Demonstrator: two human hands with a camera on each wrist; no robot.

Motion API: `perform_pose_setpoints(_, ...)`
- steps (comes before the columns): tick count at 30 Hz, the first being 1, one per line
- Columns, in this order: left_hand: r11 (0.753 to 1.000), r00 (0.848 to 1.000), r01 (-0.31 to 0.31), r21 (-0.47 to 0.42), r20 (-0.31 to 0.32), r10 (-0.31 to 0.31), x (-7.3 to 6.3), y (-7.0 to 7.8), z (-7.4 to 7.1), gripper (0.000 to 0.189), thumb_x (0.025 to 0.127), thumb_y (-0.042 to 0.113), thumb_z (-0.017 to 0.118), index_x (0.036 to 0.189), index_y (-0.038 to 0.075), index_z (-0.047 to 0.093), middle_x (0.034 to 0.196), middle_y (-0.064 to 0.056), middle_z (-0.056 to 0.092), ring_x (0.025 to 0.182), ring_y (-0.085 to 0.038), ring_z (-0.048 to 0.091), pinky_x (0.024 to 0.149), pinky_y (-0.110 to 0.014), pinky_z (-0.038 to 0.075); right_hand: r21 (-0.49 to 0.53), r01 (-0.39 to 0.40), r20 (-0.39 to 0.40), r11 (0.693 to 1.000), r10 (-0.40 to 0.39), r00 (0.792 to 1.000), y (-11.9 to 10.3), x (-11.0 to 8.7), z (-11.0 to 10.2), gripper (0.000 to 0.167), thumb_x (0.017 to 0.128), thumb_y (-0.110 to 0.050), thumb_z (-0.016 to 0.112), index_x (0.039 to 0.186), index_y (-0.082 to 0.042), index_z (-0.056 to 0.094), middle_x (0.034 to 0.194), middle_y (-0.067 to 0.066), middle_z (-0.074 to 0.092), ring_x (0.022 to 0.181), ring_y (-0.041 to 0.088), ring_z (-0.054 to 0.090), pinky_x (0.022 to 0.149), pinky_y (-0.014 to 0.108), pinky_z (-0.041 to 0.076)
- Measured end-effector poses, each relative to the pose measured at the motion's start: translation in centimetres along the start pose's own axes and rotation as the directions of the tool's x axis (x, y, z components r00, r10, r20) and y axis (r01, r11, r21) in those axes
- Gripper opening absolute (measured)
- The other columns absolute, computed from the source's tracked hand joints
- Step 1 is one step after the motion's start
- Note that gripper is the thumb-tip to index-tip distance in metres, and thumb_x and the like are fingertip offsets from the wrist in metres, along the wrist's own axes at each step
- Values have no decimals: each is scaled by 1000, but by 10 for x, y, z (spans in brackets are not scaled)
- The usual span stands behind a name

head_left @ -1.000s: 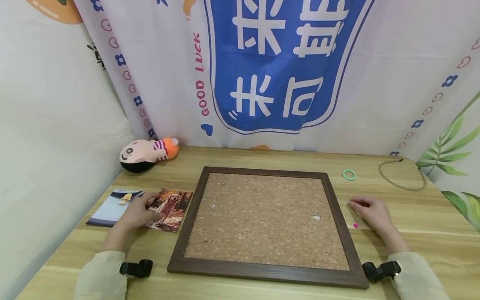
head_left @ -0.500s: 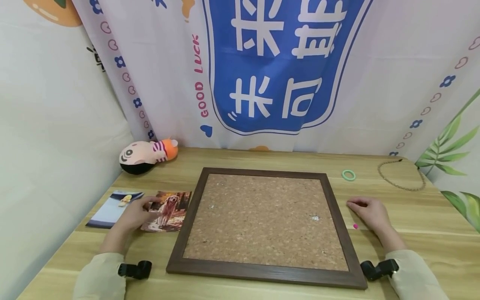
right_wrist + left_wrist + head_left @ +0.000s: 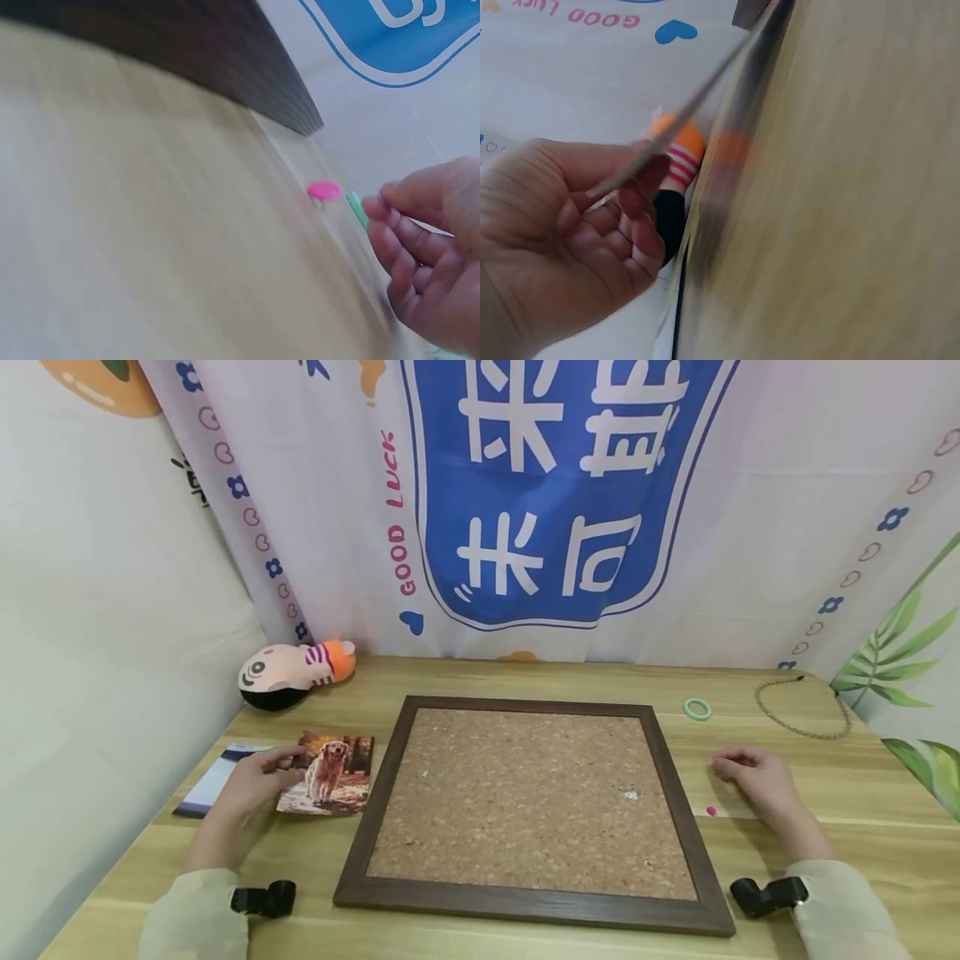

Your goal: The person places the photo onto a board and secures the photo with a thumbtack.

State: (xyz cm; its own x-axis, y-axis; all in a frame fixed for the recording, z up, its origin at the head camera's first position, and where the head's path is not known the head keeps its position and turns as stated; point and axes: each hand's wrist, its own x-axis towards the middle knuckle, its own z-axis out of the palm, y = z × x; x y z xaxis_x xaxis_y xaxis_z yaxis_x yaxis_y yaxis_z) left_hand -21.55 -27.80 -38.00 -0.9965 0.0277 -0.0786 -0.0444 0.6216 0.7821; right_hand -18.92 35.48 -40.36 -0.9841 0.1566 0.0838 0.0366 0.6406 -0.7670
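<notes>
My left hand pinches a photo of a golden retriever between thumb and fingers. In the left wrist view the photo shows nearly edge-on as a thin strip, tilted and raised off the table. My right hand hovers right of the framed cork board, thumb and forefinger tips together, other fingers curled. I cannot tell whether something tiny sits between those tips. A pink-headed push pin lies on the table near the right hand. The second photo, bluish white, lies partly behind the left hand.
A stuffed doll lies at the back left. A green ring and a braided cord necklace lie at the back right. The cork board's brown frame takes up the middle of the wooden table.
My left hand has lifted the dog photo and drawn it slightly left, over part of the bluish one. The right hand has shifted a little to the right, away from the board.
</notes>
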Motion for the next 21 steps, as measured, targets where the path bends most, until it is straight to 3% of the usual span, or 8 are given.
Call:
perform_pose_setpoints(4, 1000, 999, 12, -24, -32, -12, -2, 5, -3, 54, 85, 25, 55, 129, 0, 37, 116, -24, 38, 100, -32, 39, 69, -33, 41, 31, 4, 33, 999, -5, 999, -7, -1, -11, 39, 87, -23, 51, 107, 10, 53, 93, 12, 60, 72, -1, 51, 62, 21, 43)
perform_pose_setpoints(13, 995, 994, 32, -98, -105, -42, 7, 27, -2, 54, 85, 28, 54, 131, 6, 37, 117, -20, 40, 99, -28, 41, 71, -35, 40, 33, -2, 100, 999, -1, 995, -23, -1, -23, 48, 88, -29, 49, 116, 10, 48, 104, 14, 57, 76, -6, 47, 69, 30, 42)
perform_pose_setpoints(17, 994, 991, -2, -108, -131, -12, 14, 42, -3, 52, 85, 22, 54, 130, 3, 38, 119, -22, 39, 101, -30, 40, 74, -34, 39, 59, -14, 110, 998, 7, 994, -12, 10, -24, 54, 85, -37, 52, 116, 7, 49, 105, 12, 57, 83, 3, 50, 71, 36, 42)
perform_pose_setpoints(21, 983, 984, -64, -173, -176, 33, 25, 58, 3, 48, 83, 13, 55, 127, 0, 41, 115, -19, 41, 93, -18, 45, 69, -22, 42, 76, -50, 92, 996, 43, 995, -1, 21, -22, 56, 80, -44, 55, 115, 0, 54, 102, 1, 59, 90, 9, 51, 71, 35, 43)
